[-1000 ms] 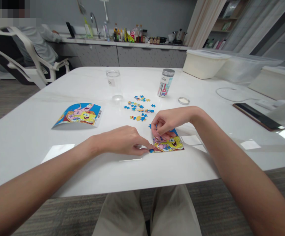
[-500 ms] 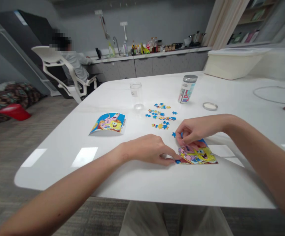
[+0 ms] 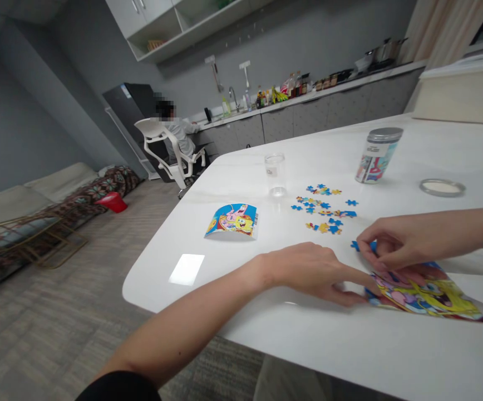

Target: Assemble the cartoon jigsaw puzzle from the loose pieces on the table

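Puzzle picture [image 3: 437, 295] lies flat on the counter [image 3: 329, 340], near its front edge, within easy reach of both hands. Left hand [image 3: 308, 273]: index fingertip on the picture's left corner, thumb apart, nothing gripped. Reads as a brace against sliding. Right hand [image 3: 400, 242]: fingers curled, thumb and fingertips narrow, over the upper-left edge; can't tell if a piece is pinched. One blue piece [image 3: 355, 245] sits just beside it. Loose pieces [image 3: 325, 209] are spread out beyond the hands, probably so each can be seen. Curled picture card [image 3: 235, 220] lies image up to the left, likely as reference. Clear jar [image 3: 275, 175] and printed canister [image 3: 377, 156] stand farther back, out of the work area.
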`<state>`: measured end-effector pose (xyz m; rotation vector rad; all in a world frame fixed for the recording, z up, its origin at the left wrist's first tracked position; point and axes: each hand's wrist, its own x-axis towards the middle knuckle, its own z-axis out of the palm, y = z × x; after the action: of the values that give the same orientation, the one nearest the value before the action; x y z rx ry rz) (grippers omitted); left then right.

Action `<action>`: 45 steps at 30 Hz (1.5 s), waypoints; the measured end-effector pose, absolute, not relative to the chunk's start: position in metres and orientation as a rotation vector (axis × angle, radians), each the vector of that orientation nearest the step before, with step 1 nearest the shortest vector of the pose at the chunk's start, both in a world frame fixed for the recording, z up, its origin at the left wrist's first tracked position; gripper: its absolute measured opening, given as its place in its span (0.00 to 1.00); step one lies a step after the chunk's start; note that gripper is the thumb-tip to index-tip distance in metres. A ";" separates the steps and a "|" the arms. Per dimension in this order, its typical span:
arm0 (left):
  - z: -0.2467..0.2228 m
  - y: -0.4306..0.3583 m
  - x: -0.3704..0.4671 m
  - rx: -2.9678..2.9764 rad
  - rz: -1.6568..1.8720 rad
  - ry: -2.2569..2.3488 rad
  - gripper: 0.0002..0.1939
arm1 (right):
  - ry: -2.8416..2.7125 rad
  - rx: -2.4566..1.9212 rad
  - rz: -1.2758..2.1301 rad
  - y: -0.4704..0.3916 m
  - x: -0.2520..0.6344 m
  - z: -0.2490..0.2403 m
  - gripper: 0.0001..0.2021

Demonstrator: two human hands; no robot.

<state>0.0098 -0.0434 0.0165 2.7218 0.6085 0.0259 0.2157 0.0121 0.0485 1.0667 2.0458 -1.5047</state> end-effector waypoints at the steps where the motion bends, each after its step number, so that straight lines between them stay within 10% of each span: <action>1: 0.017 -0.044 0.011 2.719 0.007 0.604 0.18 | 2.047 1.074 -1.501 0.012 0.216 0.048 0.11; 11: 0.071 -0.013 -0.054 2.858 0.280 1.490 0.25 | 2.148 0.972 -1.498 0.012 0.216 0.053 0.11; 18: 0.074 0.022 -0.132 2.282 -0.396 1.842 0.34 | 2.383 1.028 -1.357 0.020 0.222 0.060 0.17; 45: 0.046 -0.038 -0.009 3.187 0.122 0.605 0.17 | 2.559 1.332 -1.356 0.027 0.236 0.068 0.15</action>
<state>-0.0094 -0.0381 0.0460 3.1874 0.6048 0.1217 0.2356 0.0266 0.0676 1.3320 2.5594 -1.3564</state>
